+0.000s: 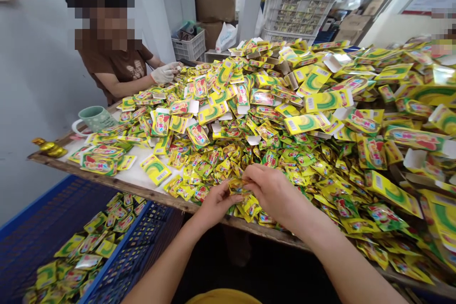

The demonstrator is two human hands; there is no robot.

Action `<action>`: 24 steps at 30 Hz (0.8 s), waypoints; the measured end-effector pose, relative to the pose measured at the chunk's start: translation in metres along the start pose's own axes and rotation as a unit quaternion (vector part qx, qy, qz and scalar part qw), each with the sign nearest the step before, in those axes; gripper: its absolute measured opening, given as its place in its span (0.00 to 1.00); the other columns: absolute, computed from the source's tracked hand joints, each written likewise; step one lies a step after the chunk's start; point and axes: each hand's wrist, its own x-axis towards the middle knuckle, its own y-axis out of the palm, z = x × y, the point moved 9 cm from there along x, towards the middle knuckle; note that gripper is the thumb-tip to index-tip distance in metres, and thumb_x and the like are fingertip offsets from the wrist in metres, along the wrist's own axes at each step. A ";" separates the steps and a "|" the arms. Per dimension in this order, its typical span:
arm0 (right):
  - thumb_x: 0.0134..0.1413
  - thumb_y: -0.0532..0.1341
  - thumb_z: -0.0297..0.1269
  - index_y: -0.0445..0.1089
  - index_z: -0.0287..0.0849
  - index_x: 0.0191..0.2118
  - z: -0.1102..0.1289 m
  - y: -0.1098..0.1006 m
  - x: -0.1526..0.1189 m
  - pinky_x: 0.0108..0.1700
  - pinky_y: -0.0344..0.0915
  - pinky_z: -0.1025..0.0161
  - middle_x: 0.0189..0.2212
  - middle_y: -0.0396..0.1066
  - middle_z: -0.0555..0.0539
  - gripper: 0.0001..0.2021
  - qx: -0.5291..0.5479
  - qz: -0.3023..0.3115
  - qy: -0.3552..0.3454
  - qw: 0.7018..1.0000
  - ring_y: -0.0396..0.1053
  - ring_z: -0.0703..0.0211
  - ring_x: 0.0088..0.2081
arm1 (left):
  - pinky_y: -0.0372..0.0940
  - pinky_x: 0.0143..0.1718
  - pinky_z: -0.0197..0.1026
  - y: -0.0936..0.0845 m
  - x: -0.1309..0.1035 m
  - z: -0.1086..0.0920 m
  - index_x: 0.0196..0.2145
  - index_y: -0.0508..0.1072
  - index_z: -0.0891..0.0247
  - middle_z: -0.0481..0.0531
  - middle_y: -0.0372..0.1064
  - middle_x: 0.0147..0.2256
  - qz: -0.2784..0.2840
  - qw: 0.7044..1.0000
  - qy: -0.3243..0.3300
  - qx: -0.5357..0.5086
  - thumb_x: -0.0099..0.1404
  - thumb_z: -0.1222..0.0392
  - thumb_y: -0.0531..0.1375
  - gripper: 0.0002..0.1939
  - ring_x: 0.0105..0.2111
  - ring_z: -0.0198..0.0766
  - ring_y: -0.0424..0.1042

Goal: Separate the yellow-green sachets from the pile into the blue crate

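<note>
My left hand (216, 203) is closed around a small yellow carton (236, 184), thumb along its near side. Against the carton's right end, my right hand (269, 189) has its fingers curled and pinched together; what lies between them is hidden. Under and around both hands spreads a heap of small shiny yellow-and-green sachets (285, 164). Behind the sachets rises a pile of yellow printed cartons (213, 111), some with white end flaps standing out.
Across the table (137, 178), a person in a brown shirt (123, 69) works with a gloved hand (164, 74). A green mug (96, 118) and a gold figurine (49, 147) stand at the left. Below is a blue crate (121, 247) of filled-looking cartons. White crates (299, 9) are stacked behind.
</note>
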 end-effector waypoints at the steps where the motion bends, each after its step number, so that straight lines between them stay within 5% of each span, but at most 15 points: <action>1: 0.55 0.55 0.21 0.65 0.40 0.32 -0.001 0.000 0.000 0.33 0.57 0.65 0.29 0.66 0.49 0.08 -0.008 -0.005 -0.011 1.000 0.64 0.61 0.31 | 0.62 0.41 0.40 -0.002 0.000 0.000 0.45 0.73 0.65 0.53 0.70 0.37 -0.001 1.000 -0.001 0.004 0.59 0.50 0.63 0.20 0.38 0.41 0.67; 5: 0.56 0.53 0.21 0.66 0.40 0.30 0.003 0.003 -0.001 0.34 0.55 0.64 0.29 0.65 0.48 0.09 -0.055 0.020 -0.091 0.994 0.62 0.61 0.31 | 0.59 0.34 0.36 -0.007 0.001 -0.001 0.45 0.72 0.65 0.49 0.68 0.32 0.001 0.999 -0.012 0.031 0.59 0.51 0.63 0.19 0.31 0.35 0.63; 13: 0.58 0.58 0.30 0.70 0.40 0.30 0.005 -0.012 0.005 0.36 0.56 0.62 0.31 0.64 0.46 0.07 -0.046 0.025 -0.087 0.995 0.60 0.58 0.36 | 0.57 0.32 0.36 -0.004 0.008 -0.004 0.39 0.71 0.65 0.48 0.64 0.29 0.005 0.999 -0.002 0.047 0.59 0.49 0.63 0.17 0.30 0.36 0.61; 16: 0.56 0.58 0.25 0.68 0.40 0.26 0.005 -0.008 0.006 0.33 0.55 0.63 0.30 0.64 0.47 0.09 -0.063 0.021 -0.072 0.995 0.60 0.59 0.34 | 0.53 0.28 0.35 -0.004 0.009 -0.003 0.34 0.71 0.66 0.45 0.58 0.24 -0.009 0.997 0.002 0.071 0.58 0.48 0.63 0.17 0.26 0.33 0.55; 21: 0.47 0.61 0.20 0.66 0.40 0.20 0.019 0.014 0.012 0.30 0.52 0.60 0.25 0.65 0.45 0.11 -0.144 0.111 -0.119 0.976 0.60 0.56 0.32 | 0.55 0.30 0.35 -0.001 0.011 -0.003 0.30 0.70 0.65 0.45 0.57 0.23 -0.010 0.995 0.012 0.100 0.57 0.47 0.64 0.16 0.27 0.34 0.57; 24: 0.46 0.63 0.21 0.69 0.39 0.27 0.020 0.008 0.017 0.32 0.54 0.61 0.29 0.67 0.45 0.06 -0.140 0.096 -0.095 0.981 0.62 0.56 0.33 | 0.57 0.31 0.36 -0.003 0.010 -0.002 0.32 0.71 0.64 0.45 0.58 0.23 -0.031 0.995 0.015 0.090 0.57 0.48 0.64 0.16 0.27 0.35 0.59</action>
